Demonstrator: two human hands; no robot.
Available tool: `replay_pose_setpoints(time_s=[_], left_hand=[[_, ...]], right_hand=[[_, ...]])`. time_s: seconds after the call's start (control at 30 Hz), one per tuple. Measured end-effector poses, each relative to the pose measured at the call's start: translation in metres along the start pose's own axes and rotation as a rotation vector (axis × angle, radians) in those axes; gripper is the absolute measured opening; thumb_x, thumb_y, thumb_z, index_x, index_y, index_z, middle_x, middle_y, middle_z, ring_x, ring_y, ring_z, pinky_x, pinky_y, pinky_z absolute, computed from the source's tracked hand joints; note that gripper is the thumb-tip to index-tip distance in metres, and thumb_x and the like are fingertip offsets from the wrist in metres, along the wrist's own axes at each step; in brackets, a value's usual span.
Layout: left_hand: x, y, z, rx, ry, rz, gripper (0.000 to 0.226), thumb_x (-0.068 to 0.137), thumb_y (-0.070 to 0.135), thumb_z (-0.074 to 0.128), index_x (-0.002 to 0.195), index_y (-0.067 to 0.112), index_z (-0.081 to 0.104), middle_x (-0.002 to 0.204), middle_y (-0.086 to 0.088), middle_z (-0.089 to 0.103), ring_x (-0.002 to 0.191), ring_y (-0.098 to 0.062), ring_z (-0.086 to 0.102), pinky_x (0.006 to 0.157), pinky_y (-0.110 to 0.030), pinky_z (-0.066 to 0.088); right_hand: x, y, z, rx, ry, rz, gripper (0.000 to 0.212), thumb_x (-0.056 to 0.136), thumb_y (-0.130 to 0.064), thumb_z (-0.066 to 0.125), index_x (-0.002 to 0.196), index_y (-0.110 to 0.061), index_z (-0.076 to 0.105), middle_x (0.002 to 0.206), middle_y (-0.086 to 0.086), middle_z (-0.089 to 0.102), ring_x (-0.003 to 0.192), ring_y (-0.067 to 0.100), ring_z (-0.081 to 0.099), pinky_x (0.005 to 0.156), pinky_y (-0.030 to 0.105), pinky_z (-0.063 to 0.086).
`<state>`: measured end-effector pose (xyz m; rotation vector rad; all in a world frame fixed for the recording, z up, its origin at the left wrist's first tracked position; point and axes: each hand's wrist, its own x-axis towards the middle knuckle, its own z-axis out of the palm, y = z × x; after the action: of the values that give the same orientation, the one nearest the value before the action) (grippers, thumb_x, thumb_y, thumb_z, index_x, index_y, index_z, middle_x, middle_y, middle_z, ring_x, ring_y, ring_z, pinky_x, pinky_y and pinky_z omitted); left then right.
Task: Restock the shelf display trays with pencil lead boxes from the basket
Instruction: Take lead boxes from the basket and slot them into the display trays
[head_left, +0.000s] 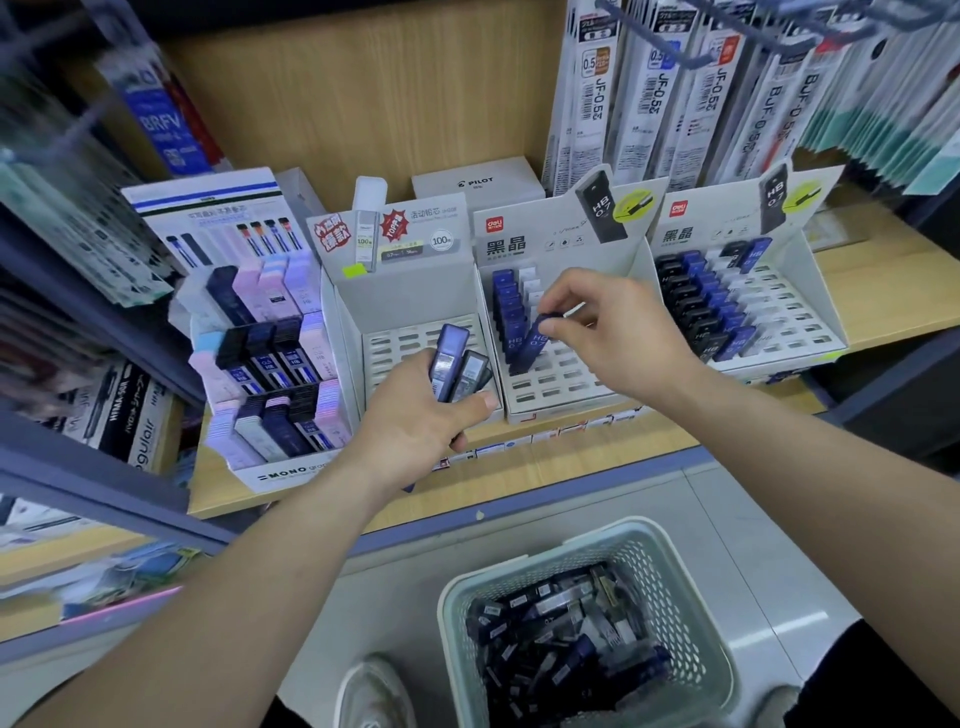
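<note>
My right hand (621, 332) pinches the top of a blue HB 0.7 lead box (530, 348), whose lower end stands in a slot of the middle white display tray (566, 387). A column of blue boxes (506, 304) fills that tray's left side. My left hand (421, 423) grips a few lead boxes (454, 366), blue and dark, in front of the slotted tray (395, 338) left of the middle one. On the floor below stands a pale green basket (691, 613) holding several dark and blue lead boxes (561, 639).
A third tray (800, 322) at the right holds rows of black, blue and white boxes. A MONO display (270, 358) stands at the left. Refill packets (675, 98) hang above. The wooden shelf edge (545, 467) runs in front of the trays. A shoe (374, 696) is beside the basket.
</note>
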<state>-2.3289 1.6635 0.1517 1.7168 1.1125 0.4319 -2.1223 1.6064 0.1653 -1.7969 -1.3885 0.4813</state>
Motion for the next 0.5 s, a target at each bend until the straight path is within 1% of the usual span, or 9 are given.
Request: replay_pose_setpoints(time_s=[0.07,0.1,0.17,0.23,0.27,0.33,0.4,0.47,0.5], left_hand=[[-0.001,0.001,0.000,-0.003,0.001,-0.013,0.018,0.089,0.024,0.075,0.092,0.023,0.057,0.062,0.007,0.060,0.044,-0.007,0.053,0.039,-0.016,0.036],[-0.001,0.002,0.000,-0.003,0.001,-0.013,0.018,0.089,0.024,0.075,0.092,0.023,0.057,0.061,0.007,0.061,0.043,-0.007,0.052,0.039,-0.015,0.036],[-0.002,0.003,0.001,0.007,0.000,-0.009,0.018,0.088,0.025,0.075,0.093,0.023,0.057,0.069,0.003,0.065,0.045,-0.007,0.055,0.040,-0.016,0.037],[-0.003,0.003,0.001,0.017,0.001,-0.006,0.018,0.088,0.025,0.075,0.092,0.023,0.057,0.075,0.000,0.066,0.047,-0.008,0.057,0.041,-0.017,0.038],[-0.003,0.002,0.001,0.023,0.001,-0.007,0.018,0.088,0.025,0.075,0.092,0.023,0.057,0.076,-0.001,0.066,0.048,-0.008,0.057,0.041,-0.017,0.038],[-0.003,0.002,0.002,0.027,-0.002,-0.006,0.019,0.088,0.025,0.075,0.092,0.023,0.057,0.077,-0.001,0.065,0.049,-0.009,0.058,0.041,-0.018,0.038],[-0.004,0.002,0.003,0.021,-0.005,-0.009,0.018,0.089,0.025,0.074,0.091,0.022,0.056,0.077,0.000,0.065,0.050,-0.010,0.058,0.041,-0.018,0.038],[-0.004,0.003,0.002,0.013,-0.005,-0.009,0.018,0.089,0.025,0.074,0.092,0.021,0.057,0.078,-0.001,0.068,0.050,-0.010,0.058,0.042,-0.019,0.039],[-0.004,0.003,0.002,0.010,-0.004,-0.003,0.017,0.089,0.025,0.074,0.093,0.021,0.058,0.077,0.000,0.069,0.050,-0.011,0.058,0.042,-0.020,0.039]], right_hand=[[-0.001,0.000,0.001,-0.035,-0.028,-0.020,0.019,0.088,-0.013,0.073,0.083,-0.030,0.065,0.083,-0.014,0.069,0.074,0.011,0.067,0.069,0.019,0.052],[-0.001,0.001,0.001,-0.048,-0.037,-0.027,0.021,0.088,-0.014,0.073,0.083,-0.032,0.065,0.082,-0.016,0.069,0.074,0.009,0.067,0.070,0.019,0.051],[-0.002,0.002,0.004,-0.054,-0.044,-0.042,0.019,0.089,-0.014,0.073,0.085,-0.032,0.067,0.083,-0.017,0.069,0.074,0.005,0.066,0.070,0.013,0.049],[-0.001,0.004,0.010,-0.086,-0.025,-0.083,0.013,0.090,-0.013,0.071,0.094,-0.026,0.072,0.088,-0.012,0.071,0.076,0.006,0.066,0.070,0.008,0.047],[-0.001,0.004,0.013,-0.119,-0.013,-0.121,0.013,0.091,-0.012,0.069,0.098,-0.022,0.074,0.092,-0.008,0.072,0.078,0.007,0.066,0.074,0.011,0.049],[0.002,0.008,0.018,-0.187,-0.021,-0.195,0.017,0.091,-0.010,0.068,0.103,-0.018,0.076,0.099,-0.002,0.071,0.080,0.011,0.065,0.082,0.024,0.053],[0.002,0.009,0.022,-0.208,-0.048,-0.209,0.019,0.091,-0.010,0.067,0.105,-0.019,0.076,0.101,0.000,0.067,0.080,0.014,0.064,0.083,0.033,0.055],[0.002,0.008,0.020,-0.212,-0.027,-0.208,0.018,0.091,-0.015,0.068,0.105,-0.022,0.075,0.101,-0.002,0.062,0.080,0.014,0.064,0.080,0.035,0.055],[0.001,0.007,0.018,-0.210,-0.004,-0.208,0.017,0.091,-0.018,0.069,0.105,-0.024,0.075,0.100,-0.004,0.061,0.079,0.013,0.063,0.078,0.033,0.055]])
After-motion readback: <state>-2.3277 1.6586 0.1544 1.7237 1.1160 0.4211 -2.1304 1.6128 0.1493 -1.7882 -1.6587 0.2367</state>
